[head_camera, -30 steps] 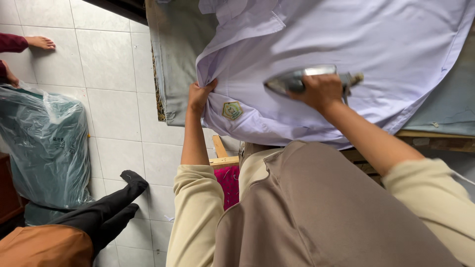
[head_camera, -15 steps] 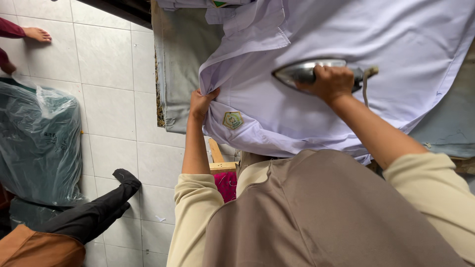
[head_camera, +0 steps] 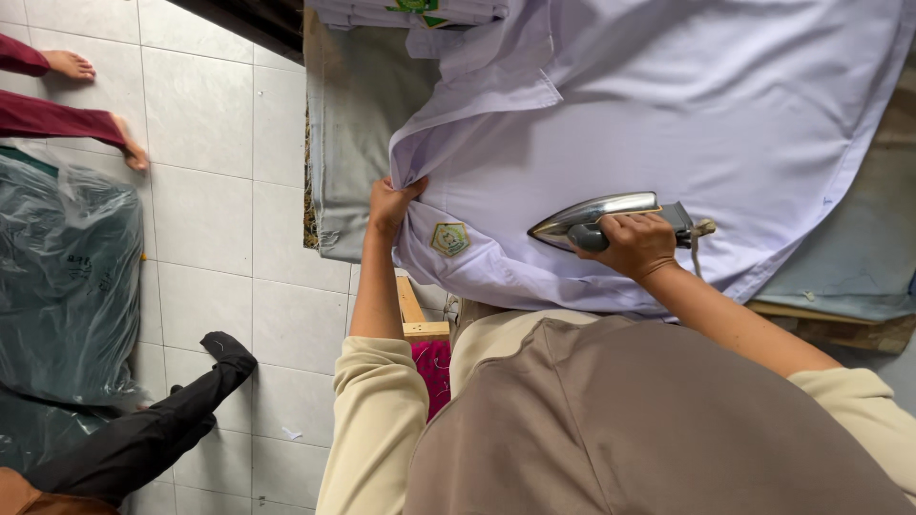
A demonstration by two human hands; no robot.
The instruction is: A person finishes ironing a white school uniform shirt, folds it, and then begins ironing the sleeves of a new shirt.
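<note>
1. The right hand (head_camera: 634,246) is clenched around the dark handle of a metal iron (head_camera: 599,217), whose shiny body lies flat on a pale lilac shirt (head_camera: 687,114), its pointed end towards the left of the view.
2. The left hand (head_camera: 389,205) pinches the shirt's edge, fingers folded tight over the cloth, and holds it taut just above a small green and yellow badge (head_camera: 449,238) sewn on the fabric.
3. The shirt is spread wide over a grey padded ironing surface (head_camera: 353,124); its collar (head_camera: 487,67) is folded open near the top, and its lower hem hangs just over the near edge, against the person's body.
4. The badge sits between the two hands, nearer the left one; the iron's tip is well apart from it.
5. A cord (head_camera: 701,234) leaves the back of the iron (only a short stretch of it shows).
6. Both arms wear cream sleeves (head_camera: 367,420), pushed up to the elbows, and a brown cloth (head_camera: 649,429) covers the person's front.
7. Folded garments (head_camera: 410,10) lie stacked at the top edge of the surface.
8. On the white tiled floor (head_camera: 219,248) to the left lies a large clear plastic bag (head_camera: 67,286) over dark cloth.
9. Other people's limbs show there too: two bare feet (head_camera: 72,65) below maroon trouser legs, and a leg in black (head_camera: 153,429) lower down.
</note>
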